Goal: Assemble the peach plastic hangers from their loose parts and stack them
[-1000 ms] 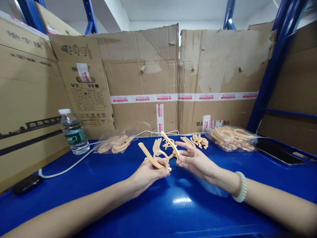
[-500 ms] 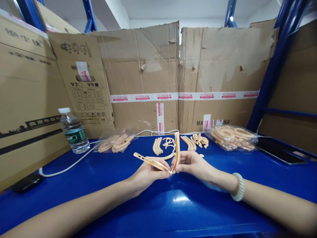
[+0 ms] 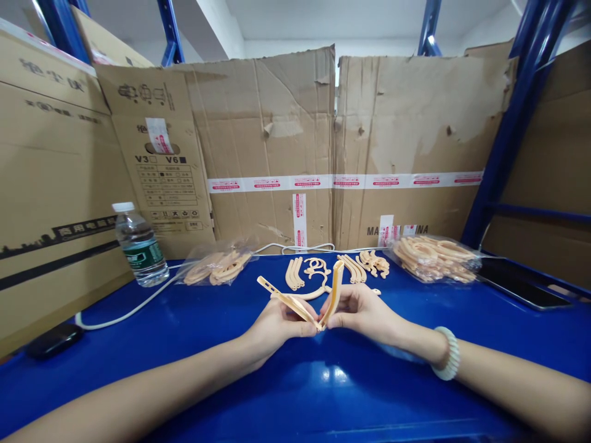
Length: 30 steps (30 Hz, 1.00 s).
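Head view: two beige plastic strips held in a V above the blue tabletop (image 3: 194,351).
Left grip (image 3: 277,325) pinches the left strip (image 3: 286,299), which slants leftward; right grip (image 3: 364,312) pinches the right strip (image 3: 336,284), nearly upright. Their lower ends seem to meet between the fingertips. Loose beige pieces (image 3: 295,272) lie just behind.

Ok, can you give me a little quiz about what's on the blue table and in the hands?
1. True or false: the peach curved plastic strips held by the left hand and right hand form a V.
2. Which wrist wears the white beaded bracelet?
3. The clear plastic water bottle stands: A on the person's left; B on the person's right; C in a hand.
Key: 1 true; 2 right; 3 A.
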### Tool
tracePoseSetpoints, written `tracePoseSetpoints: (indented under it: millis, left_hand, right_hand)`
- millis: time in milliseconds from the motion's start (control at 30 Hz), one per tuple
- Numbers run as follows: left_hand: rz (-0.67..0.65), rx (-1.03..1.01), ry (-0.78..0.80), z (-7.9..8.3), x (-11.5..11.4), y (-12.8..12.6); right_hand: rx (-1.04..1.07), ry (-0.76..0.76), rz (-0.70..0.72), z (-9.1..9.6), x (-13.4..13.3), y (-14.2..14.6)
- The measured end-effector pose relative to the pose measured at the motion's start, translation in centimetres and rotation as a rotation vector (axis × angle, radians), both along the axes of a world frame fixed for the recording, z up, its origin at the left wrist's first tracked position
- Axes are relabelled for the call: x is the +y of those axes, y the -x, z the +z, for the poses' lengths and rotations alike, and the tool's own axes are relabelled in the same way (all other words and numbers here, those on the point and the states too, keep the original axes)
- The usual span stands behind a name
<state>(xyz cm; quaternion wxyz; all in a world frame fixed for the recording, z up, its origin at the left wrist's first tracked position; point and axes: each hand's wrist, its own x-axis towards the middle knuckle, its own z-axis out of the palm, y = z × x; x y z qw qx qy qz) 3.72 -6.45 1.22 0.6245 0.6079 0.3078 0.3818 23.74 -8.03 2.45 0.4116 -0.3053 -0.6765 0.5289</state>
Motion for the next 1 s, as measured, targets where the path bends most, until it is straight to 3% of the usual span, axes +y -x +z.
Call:
tracePoseSetpoints:
  millis: [267,567,733,867,1000]
  left_hand:
    - [0.050,-0.023,0.018,0.5,-0.4,-0.2]
    - [0.105,-0.032,0.032,-0.3,0.1,-0.1]
    - [0.121,-0.018,0.098,0.3,-0.2,-0.4]
    - [0.134,-0.111,0.207,1.4,-0.1,-0.1]
    - [0.182,-0.184,0.194,2.7,0.9,1.0]
  right_hand:
    - [0.014,-0.029,-0.059,-0.8,0.0,0.4]
    - [0.047,-0.010,-0.137,-0.9,-0.4,0.9]
    - [0.006,-0.043,-0.200,-1.0,-0.1,1.1]
    - [-0.019,-0.125,-0.234,-0.2,0.5,0.6]
    - [-0.005,-0.132,-0.292,1.8,1.5,-1.3]
